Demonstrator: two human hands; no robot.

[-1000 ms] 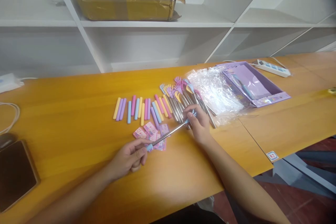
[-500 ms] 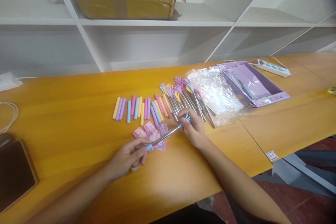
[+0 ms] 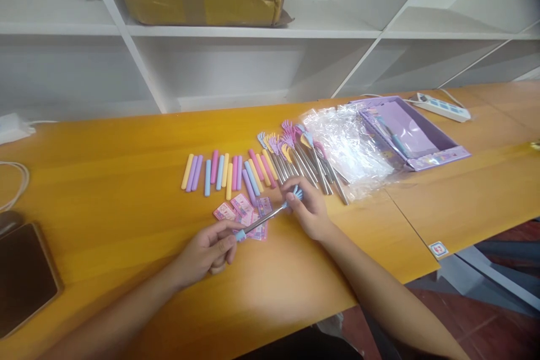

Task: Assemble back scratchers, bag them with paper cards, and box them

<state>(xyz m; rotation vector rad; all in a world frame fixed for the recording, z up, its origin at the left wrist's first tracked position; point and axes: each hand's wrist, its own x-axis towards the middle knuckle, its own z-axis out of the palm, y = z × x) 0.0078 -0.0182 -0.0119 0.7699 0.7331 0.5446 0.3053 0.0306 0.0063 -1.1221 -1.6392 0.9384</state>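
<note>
Your left hand (image 3: pixel 207 253) is gripping blue handle (image 3: pixel 240 235), right hand (image 3: pixel 310 211) pinching claw (image 3: pixel 297 193); rod (image 3: pixel 265 217) is spanning between, over cards (image 3: pixel 242 206). Handle seemingly on; loose handles (image 3: pixel 229 182), bare rods (image 3: pixel 338 184) lying beyond, apparently awaiting joining.

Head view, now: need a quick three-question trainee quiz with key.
1. Which hand grips the claw-shaped end of the metal rod?
2. True or false: in the picture, the open purple box lies farther right than the coloured tubes.
3. What colour is that claw-shaped end?
A pink
B yellow
C blue

Key: 1. the right hand; 2. true; 3. C.
</note>
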